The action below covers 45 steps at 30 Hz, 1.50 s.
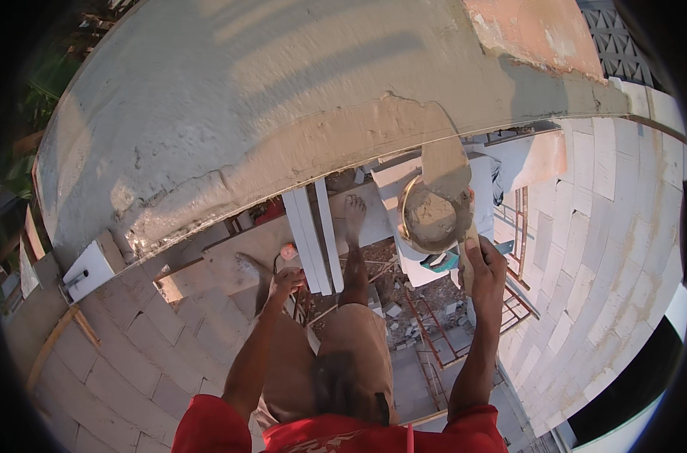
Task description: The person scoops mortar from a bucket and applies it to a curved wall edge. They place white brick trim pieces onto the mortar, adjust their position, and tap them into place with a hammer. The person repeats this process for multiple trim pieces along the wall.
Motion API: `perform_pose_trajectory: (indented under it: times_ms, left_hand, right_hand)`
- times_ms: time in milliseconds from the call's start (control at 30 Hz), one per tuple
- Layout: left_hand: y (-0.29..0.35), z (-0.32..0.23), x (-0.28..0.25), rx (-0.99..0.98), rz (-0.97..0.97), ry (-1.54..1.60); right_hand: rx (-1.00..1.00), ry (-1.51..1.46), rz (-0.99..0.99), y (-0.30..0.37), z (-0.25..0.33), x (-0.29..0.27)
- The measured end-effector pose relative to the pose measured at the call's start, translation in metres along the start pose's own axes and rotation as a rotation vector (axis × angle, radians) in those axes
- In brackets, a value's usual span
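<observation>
The two hands are well apart, either side of the centre of the frame; the right hand (485, 266), right of centre, is closed around the handle of a mortar-coated trowel (447, 167), whose broad blade points toward the top of the frame; the blade overlaps, in view, the lower edge of a wet grey-brown mortar surface (298, 90) that fills the upper part of the frame, though whether it touches cannot be told; just left of the trowel handle sits a round bucket (405, 219) with mortar (432, 217) inside, and a green object (442, 261) lies below it.

The left hand (287, 282), left of centre, has its fingers curled beside the long white bars (307, 240); whether it grips them cannot be told; a small orange object (288, 251) is just above that hand.

A bare foot (354, 214) shows between the bars and the bucket; pale block walls (570, 257) curve along the right of the frame; reddish scaffold frames (432, 332) and rubble (392, 310) lie below centre; a peach-coloured patch (536, 34) is at upper right.
</observation>
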<state>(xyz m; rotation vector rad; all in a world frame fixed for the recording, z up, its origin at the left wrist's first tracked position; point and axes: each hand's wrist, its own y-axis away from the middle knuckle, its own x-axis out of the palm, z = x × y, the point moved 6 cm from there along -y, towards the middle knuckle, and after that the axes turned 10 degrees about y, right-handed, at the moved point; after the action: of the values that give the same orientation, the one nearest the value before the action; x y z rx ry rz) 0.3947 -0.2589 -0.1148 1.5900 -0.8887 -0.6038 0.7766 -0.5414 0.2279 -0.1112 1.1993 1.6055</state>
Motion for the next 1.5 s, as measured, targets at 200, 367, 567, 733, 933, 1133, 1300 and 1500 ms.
perform_pose_trajectory:
  times_ms: [200, 367, 567, 733, 933, 1133, 1300, 1500]
  left_hand:
    - [0.011, -0.01, 0.006, -0.042, 0.043, -0.071]
    - [-0.002, 0.0, 0.005, -0.056, 0.01, -0.063]
    - [-0.012, 0.003, 0.008, -0.067, -0.009, -0.089]
    - [-0.013, -0.01, 0.016, -0.099, -0.024, -0.109]
    - [-0.01, -0.021, 0.022, -0.072, -0.024, -0.154]
    - [-0.012, -0.011, 0.014, -0.11, -0.044, -0.121]
    - [0.001, -0.006, 0.012, -0.06, 0.006, -0.039]
    - [0.012, -0.004, 0.0, 0.025, -0.029, 0.012]
  right_hand:
    - [0.163, -0.047, -0.001, 0.029, -0.064, -0.042]
    - [0.261, -0.168, -0.061, 0.055, -0.191, -0.017]
    - [0.232, 0.566, -0.08, -0.025, -0.307, 0.053]
    - [0.178, 0.672, -0.112, -0.11, -0.302, 0.106]
    - [0.295, -0.072, 0.207, -0.097, -0.33, 0.095]
    - [0.205, -0.092, 0.045, -0.036, -0.361, 0.079]
    - [0.209, -0.203, -0.069, -0.026, -0.381, 0.077]
    - [0.002, 0.032, 0.012, 0.0, -0.334, 0.04]
